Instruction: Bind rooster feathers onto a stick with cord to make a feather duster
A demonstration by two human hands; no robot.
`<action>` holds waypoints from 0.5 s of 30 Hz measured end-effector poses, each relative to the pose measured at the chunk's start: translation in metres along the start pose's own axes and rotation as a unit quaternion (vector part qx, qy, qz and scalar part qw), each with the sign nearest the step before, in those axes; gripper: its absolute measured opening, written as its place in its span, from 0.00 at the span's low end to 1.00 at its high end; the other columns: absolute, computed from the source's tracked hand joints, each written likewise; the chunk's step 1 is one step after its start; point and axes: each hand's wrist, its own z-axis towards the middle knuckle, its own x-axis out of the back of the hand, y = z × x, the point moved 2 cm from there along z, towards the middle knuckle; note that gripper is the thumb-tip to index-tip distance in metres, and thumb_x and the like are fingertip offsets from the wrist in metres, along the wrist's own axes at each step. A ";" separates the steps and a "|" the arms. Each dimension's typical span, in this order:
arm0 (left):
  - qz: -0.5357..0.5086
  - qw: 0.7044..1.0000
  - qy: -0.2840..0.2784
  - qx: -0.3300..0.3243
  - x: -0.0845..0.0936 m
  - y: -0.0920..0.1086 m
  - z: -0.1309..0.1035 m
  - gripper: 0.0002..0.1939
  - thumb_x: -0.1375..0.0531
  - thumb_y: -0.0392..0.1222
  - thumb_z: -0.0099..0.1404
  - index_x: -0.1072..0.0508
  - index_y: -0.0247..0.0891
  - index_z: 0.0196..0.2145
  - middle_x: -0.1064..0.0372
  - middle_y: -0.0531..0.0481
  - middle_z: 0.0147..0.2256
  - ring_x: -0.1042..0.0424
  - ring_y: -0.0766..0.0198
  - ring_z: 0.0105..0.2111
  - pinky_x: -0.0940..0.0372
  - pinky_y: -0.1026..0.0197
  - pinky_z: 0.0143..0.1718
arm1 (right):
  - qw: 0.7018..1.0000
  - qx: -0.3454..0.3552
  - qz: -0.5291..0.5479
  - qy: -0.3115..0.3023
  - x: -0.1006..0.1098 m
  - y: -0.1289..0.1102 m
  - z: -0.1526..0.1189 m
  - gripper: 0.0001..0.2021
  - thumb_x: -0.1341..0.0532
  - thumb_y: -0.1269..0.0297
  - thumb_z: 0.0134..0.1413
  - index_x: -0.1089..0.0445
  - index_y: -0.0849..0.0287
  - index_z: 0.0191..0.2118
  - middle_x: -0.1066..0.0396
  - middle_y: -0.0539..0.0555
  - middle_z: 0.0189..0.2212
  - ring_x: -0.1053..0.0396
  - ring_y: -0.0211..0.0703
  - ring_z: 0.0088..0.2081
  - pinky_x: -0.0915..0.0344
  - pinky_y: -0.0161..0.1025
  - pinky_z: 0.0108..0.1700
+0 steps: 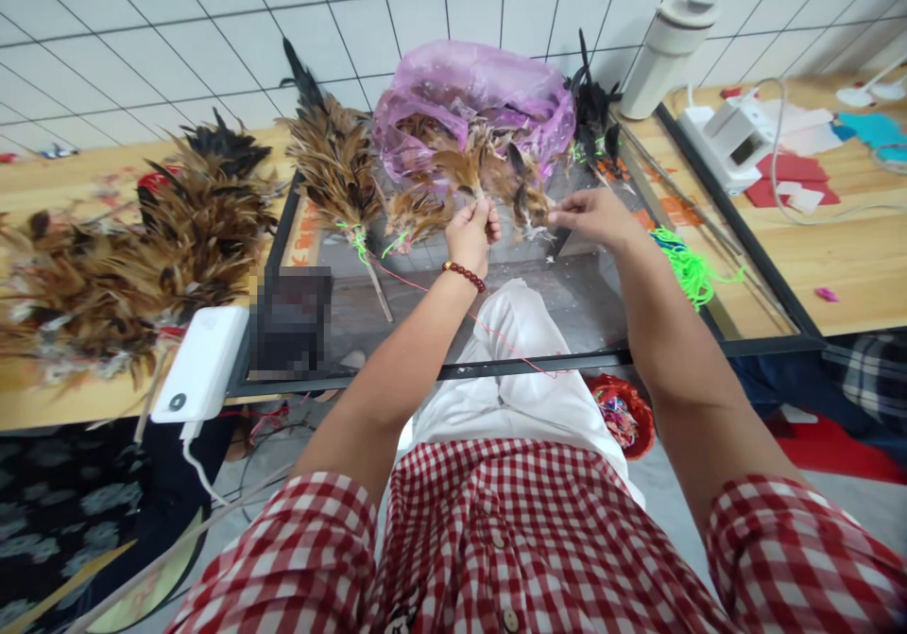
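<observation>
Brown feathers [459, 167] fan upward from my left hand [473, 228], whose closed fingers pinch their quill ends. My right hand [588, 214] reaches in from the right, its thumb and fingertips together at the edge of a loose feather pile [528, 201]; whether a feather is between them is too small to tell. Behind both hands lies an open pink plastic bag [474, 72] with more feathers in it. Left of my left hand are a large feather bundle [336, 166] tied with green string and a smaller tied bunch [415, 214].
A black-framed glass panel [453, 369] spans the front. Feather heaps [205, 228] and a white power bank [200, 363] are at left. To the right are black feathers [595, 119], green string [687, 265], a white bottle [666, 53] and a power strip [719, 147]. A red basket [647, 419] stands below.
</observation>
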 end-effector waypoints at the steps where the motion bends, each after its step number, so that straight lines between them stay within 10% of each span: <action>1: 0.002 1.000 -0.002 0.002 0.000 0.000 0.000 0.11 0.34 0.44 0.71 0.28 0.37 0.33 0.35 0.60 0.22 0.37 0.78 0.20 0.39 0.73 0.25 | 0.999 0.001 -0.002 0.038 0.000 -0.001 -0.001 0.07 0.29 0.63 0.49 0.22 0.61 0.30 0.27 0.51 0.24 0.34 0.41 0.29 0.38 0.42 0.38; 5: -0.004 1.000 -0.013 -0.001 -0.002 -0.001 -0.002 0.11 0.33 0.42 0.70 0.28 0.37 0.31 0.35 0.61 0.21 0.37 0.78 0.19 0.40 0.72 0.25 | 0.990 0.024 0.000 0.136 -0.014 -0.012 -0.005 0.05 0.32 0.64 0.52 0.21 0.60 0.31 0.25 0.53 0.26 0.31 0.44 0.31 0.36 0.42 0.40; 11: 0.004 1.000 -0.028 -0.010 -0.006 -0.003 -0.005 0.12 0.42 0.33 0.75 0.29 0.35 0.31 0.36 0.62 0.18 0.39 0.78 0.17 0.43 0.72 0.22 | 0.995 0.013 -0.043 0.086 -0.043 -0.036 -0.007 0.06 0.31 0.63 0.51 0.22 0.59 0.28 0.29 0.51 0.23 0.32 0.43 0.29 0.36 0.41 0.40; 15: -0.001 1.000 -0.023 -0.005 -0.005 -0.002 -0.005 0.11 0.40 0.35 0.74 0.29 0.35 0.31 0.36 0.61 0.19 0.38 0.78 0.17 0.42 0.72 0.23 | 0.985 -0.027 0.139 0.096 -0.040 -0.037 -0.004 0.07 0.34 0.70 0.51 0.29 0.58 0.24 0.34 0.47 0.19 0.38 0.36 0.24 0.40 0.36 0.32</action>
